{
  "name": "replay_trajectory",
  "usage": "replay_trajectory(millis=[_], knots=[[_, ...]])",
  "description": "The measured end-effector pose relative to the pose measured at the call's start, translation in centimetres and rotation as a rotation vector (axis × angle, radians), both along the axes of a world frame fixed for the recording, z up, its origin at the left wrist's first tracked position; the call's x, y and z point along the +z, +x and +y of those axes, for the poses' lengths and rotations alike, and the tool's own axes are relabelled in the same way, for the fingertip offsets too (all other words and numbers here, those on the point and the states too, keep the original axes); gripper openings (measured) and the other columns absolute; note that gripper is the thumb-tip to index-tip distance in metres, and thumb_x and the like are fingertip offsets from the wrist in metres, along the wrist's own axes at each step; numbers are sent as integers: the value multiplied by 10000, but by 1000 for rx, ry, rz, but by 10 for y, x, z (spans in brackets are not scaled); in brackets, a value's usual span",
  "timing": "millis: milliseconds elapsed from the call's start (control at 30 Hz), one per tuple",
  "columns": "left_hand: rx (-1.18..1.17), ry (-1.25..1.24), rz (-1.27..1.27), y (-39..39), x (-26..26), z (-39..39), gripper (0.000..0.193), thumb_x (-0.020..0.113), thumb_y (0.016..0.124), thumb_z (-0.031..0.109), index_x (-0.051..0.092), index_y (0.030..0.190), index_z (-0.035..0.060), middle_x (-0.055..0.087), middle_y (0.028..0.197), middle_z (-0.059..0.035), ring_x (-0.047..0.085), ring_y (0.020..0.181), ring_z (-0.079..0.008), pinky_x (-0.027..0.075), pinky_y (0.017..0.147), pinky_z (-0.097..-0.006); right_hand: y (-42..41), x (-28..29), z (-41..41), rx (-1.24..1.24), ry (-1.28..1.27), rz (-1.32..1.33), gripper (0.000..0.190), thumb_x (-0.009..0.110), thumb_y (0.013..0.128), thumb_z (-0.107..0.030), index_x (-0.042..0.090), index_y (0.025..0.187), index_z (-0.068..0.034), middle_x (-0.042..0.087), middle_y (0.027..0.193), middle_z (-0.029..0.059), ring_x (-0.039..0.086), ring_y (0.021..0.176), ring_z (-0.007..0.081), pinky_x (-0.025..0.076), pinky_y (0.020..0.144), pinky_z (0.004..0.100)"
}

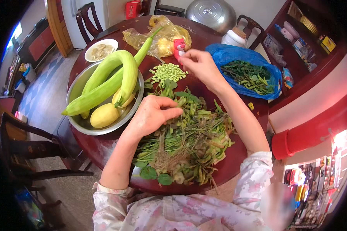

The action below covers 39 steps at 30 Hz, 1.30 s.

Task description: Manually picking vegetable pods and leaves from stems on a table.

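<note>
My left hand (157, 115) rests at the upper left of a heap of uprooted bean plants and pods (188, 144). Its thumb and forefinger are close together beside green pods; whether they grip one is unclear. Across the table, my right hand (199, 65) has its fingertips bunched in front of a pink-red bear figure (179, 47). They overlap the figure in view, so I cannot tell whether they touch it or hold something small. Just below those fingertips lies a small pile of shelled green beans (167, 72).
Left on the round table (237, 164) stands a steel basin (104, 130) with long green gourds (95, 96) and peeled potatoes (104, 115). Behind are a white bowl (111, 43) and yellow plastic bag (159, 26). A blue bag (219, 53) of greens and white jar (232, 39) stand right.
</note>
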<state>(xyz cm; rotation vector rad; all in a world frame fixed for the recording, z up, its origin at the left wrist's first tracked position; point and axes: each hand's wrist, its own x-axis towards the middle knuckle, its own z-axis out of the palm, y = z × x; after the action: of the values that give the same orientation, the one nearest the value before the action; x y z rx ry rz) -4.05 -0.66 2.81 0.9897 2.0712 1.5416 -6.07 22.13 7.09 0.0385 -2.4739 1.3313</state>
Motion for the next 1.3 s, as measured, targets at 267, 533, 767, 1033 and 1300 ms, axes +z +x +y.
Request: replay_trajectory(millis=[267, 533, 767, 1033, 1300], knots=[[240, 112, 365, 22, -9, 16, 245, 768, 819, 214, 736, 941, 4, 715, 851, -157, 686, 756, -297, 526, 684, -393, 117, 6, -31, 63, -349, -435, 193, 688, 954, -214, 731, 1012, -35, 627, 739, -30, 495, 569, 10, 342, 469, 178], [216, 71, 737, 36, -17, 28, 127, 737, 807, 157, 707, 862, 47, 658, 790, -109, 651, 785, -308, 519, 686, -433, 132, -19, -20, 73, -660, -402, 206, 647, 968, -122, 726, 1097, 17, 658, 779, 21, 514, 569, 18, 372, 419, 161], [200, 44, 726, 42, -11, 23, 156, 755, 799, 153, 717, 887, 31, 656, 779, -111, 659, 784, -306, 512, 675, -419, 133, -23, -24, 95, -651, -361, 201, 633, 947, -72, 727, 1092, 29, 667, 756, 39, 520, 545, 24, 390, 411, 172], [230, 42, 702, 45, -10, 22, 160, 761, 791, 143, 701, 874, 20, 651, 784, -121, 655, 732, -315, 507, 644, -418, 130, -22, -32, 93, -566, -331, 206, 599, 914, -62, 732, 1043, 29, 632, 713, 2, 475, 524, 15, 346, 440, 189], [309, 93, 662, 49, -13, 26, 126, 729, 791, 97, 678, 882, 27, 645, 777, -128, 661, 756, -324, 524, 660, -443, 122, -27, -52, -47, -283, -145, 177, 568, 850, -17, 716, 946, 4, 534, 723, -88, 396, 658, -14, 302, 583, 191]])
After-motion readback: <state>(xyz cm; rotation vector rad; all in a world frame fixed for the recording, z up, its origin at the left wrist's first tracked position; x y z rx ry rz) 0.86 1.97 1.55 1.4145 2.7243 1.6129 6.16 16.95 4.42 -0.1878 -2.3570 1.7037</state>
